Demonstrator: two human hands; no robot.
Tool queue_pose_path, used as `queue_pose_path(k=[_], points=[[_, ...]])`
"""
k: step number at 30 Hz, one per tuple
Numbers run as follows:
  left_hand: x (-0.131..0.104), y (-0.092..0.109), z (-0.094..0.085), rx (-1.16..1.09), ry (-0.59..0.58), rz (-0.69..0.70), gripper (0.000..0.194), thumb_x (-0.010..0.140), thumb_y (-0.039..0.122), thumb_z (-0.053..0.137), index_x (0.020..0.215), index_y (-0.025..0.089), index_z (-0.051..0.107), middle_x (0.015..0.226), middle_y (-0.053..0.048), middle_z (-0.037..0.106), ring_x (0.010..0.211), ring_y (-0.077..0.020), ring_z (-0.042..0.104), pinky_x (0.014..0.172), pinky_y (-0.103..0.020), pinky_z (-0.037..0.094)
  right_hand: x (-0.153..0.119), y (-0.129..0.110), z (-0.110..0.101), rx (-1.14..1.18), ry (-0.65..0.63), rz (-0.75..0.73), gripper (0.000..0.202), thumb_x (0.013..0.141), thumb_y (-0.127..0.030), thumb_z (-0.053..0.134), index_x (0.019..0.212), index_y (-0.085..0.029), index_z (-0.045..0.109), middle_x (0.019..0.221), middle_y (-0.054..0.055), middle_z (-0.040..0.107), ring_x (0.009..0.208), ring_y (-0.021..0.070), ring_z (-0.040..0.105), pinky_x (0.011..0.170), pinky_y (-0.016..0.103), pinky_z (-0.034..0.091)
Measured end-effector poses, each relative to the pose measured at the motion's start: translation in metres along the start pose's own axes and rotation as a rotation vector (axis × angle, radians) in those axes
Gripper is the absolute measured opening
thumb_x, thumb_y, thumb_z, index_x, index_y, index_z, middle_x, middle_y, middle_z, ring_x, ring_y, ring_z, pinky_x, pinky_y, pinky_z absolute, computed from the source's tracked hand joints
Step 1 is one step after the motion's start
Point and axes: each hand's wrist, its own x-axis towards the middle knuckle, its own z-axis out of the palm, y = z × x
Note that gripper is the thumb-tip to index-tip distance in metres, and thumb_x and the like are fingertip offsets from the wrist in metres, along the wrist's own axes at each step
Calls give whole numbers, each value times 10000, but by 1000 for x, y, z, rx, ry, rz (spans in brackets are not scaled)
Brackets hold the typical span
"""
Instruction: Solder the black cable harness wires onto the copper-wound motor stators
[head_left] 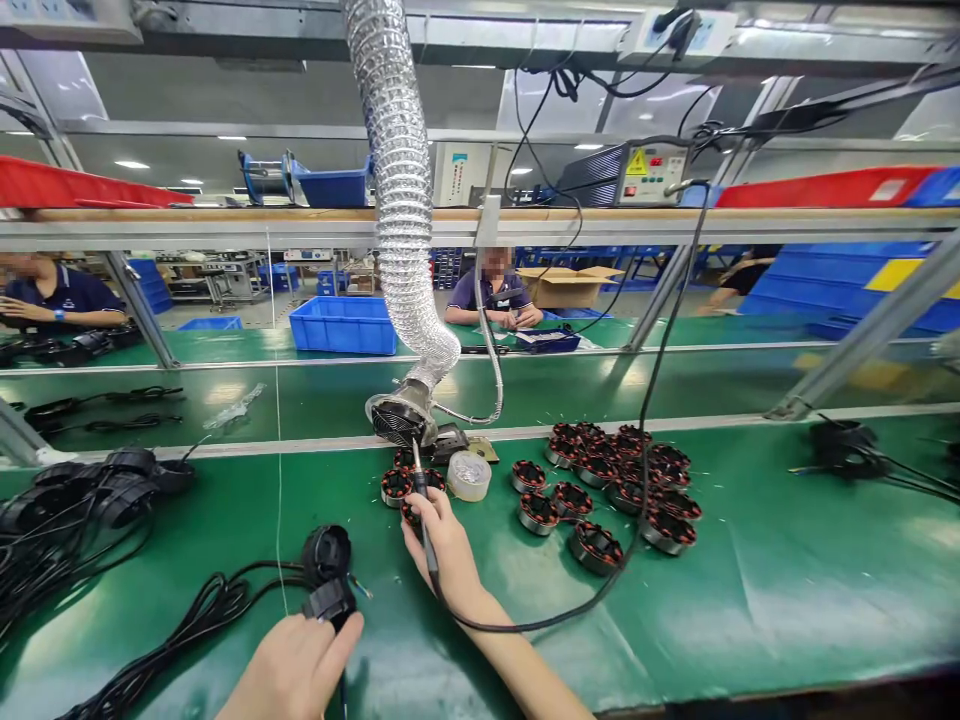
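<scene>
My right hand (448,560) is closed round a soldering iron (428,545), its tip pointing up and away, close under the fume duct's mouth (401,418). Wound motor stators (395,487) with red and black rings sit just beyond the fingers, partly hidden by them. My left hand (296,665) grips a black plastic housing (330,602) low on the green bench. Touching or just beyond it is a round black housing (327,553), joined to a coiled black cable (210,620). Short coloured wire ends (361,587) stick out at its right.
A tape roll (469,476) stands right of the stators. Several more stators (596,547) are grouped to the right. Black cabled housings (127,490) pile up at left. The iron's cord (646,440) loops across the bench. Co-workers (495,295) sit beyond the shelf.
</scene>
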Motion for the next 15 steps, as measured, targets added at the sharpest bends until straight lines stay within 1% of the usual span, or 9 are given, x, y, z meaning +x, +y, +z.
queue_pose_path(k=[1, 3, 5, 6, 7, 10, 12, 13, 15], points=[[0, -7, 2, -18, 37, -85, 311, 948, 104, 365, 1145, 125, 604, 725, -45, 649, 602, -138, 582, 595, -259, 449, 2, 0, 5, -19, -27, 5, 360, 828, -77, 523, 1161, -217, 523, 1146, 115, 516, 834, 196, 627, 731, 328, 548], [0, -25, 7, -43, 71, -346, 233, 963, 196, 431, 1100, 166, 616, 810, -47, 672, 652, -137, 616, 619, -241, 466, 4, 1, 14, -67, -49, 7, 387, 804, -60, 530, 1160, -214, 533, 1145, 117, 518, 827, 205, 618, 730, 347, 548], [-2, -44, 16, -49, 49, -633, 239, 973, 309, 438, 1056, 190, 628, 908, -50, 680, 678, -140, 635, 627, -237, 481, 4, 3, 22, -112, -28, 12, 403, 792, -42, 523, 1156, -214, 547, 1130, 115, 526, 836, 214, 604, 741, 363, 544], [-3, -53, 22, -55, 14, -738, 279, 975, 358, 421, 1056, 197, 633, 950, -51, 681, 683, -144, 642, 619, -240, 487, 4, 4, 25, -129, -9, 17, 409, 788, -33, 519, 1153, -214, 553, 1124, 115, 530, 853, 222, 595, 755, 374, 540], [-6, -61, 30, -72, -32, -807, 321, 977, 394, 396, 1065, 204, 639, 982, -48, 684, 702, -150, 653, 622, -245, 496, 3, 5, 28, -143, 10, 25, 413, 786, -23, 514, 1149, -215, 559, 1118, 116, 532, 872, 230, 586, 769, 386, 536], [-16, -78, 51, -200, -176, -875, 409, 980, 417, 318, 1062, 231, 673, 1034, -28, 715, 875, -184, 685, 742, -268, 528, 0, 7, 30, -126, 29, 48, 416, 802, -4, 480, 1144, -225, 563, 1099, 109, 530, 908, 239, 567, 789, 395, 525], [-21, -86, 59, -285, -255, -878, 445, 976, 419, 290, 1033, 246, 697, 1042, -17, 735, 964, -204, 678, 820, -290, 517, -4, 6, 25, -45, 1, 50, 418, 823, 2, 443, 1148, -236, 555, 1097, 98, 516, 936, 229, 561, 807, 377, 517], [-24, -90, 61, -315, -284, -866, 460, 972, 429, 285, 1011, 246, 706, 1035, -19, 741, 966, -215, 677, 829, -297, 507, -6, 5, 21, 12, -26, 42, 412, 830, 3, 431, 1142, -238, 550, 1095, 91, 508, 944, 218, 559, 817, 363, 512], [-27, -98, 59, -367, -329, -822, 495, 965, 458, 278, 925, 236, 718, 964, -28, 752, 896, -227, 680, 795, -295, 486, -11, 0, 8, 119, -89, 15, 378, 828, -4, 434, 1107, -235, 542, 1071, 72, 496, 928, 189, 563, 822, 321, 508]])
